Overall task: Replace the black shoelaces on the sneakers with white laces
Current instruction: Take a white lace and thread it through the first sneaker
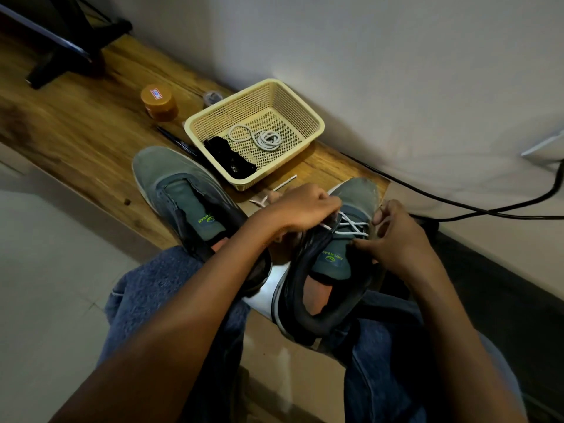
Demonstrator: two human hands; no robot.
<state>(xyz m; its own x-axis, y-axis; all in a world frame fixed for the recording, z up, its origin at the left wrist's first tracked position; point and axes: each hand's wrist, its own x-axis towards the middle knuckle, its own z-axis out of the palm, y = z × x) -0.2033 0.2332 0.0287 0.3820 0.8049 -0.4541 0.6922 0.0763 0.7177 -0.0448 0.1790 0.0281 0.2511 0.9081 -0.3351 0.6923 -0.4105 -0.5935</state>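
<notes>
— Nearest first: what do you see?

— Two bare forearms reach out over knees in blue jeans (146, 288). Both hands work on the right sneaker (332, 267), which lies at the near end of the wooden table (76, 117), its heel toward the camera.

— How does each hand sit?

— The left hand (300, 209) is curled, knuckles up, at the left side of that sneaker's lacing; its fingers pinch the white lace (351, 224) and draw a strand out sideways. The right hand (396, 230) rests at the sneaker's right side, fingers bent, thumb and fingertips at the lace near the eyelets. I cannot tell how firmly it holds.

— And the lace itself?

— It already crosses the lower eyelets of the right sneaker. One loose end, with its tip, lies on the table just beyond the left hand.

— The other shoe?

— The left sneaker (180, 196) sits left of the right sneaker, unlaced, tongue showing.

— Anything else?

— Beyond the right sneaker stands a cream mesh basket (305, 108); inside lie a coiled second white lace (262, 138) and a heap of black laces (229, 160). Left of the basket is an orange jar (158, 102), with a dark pen (177, 141) between it and the left sneaker. A black cable (457, 203) runs off to the right of the right sneaker.
</notes>
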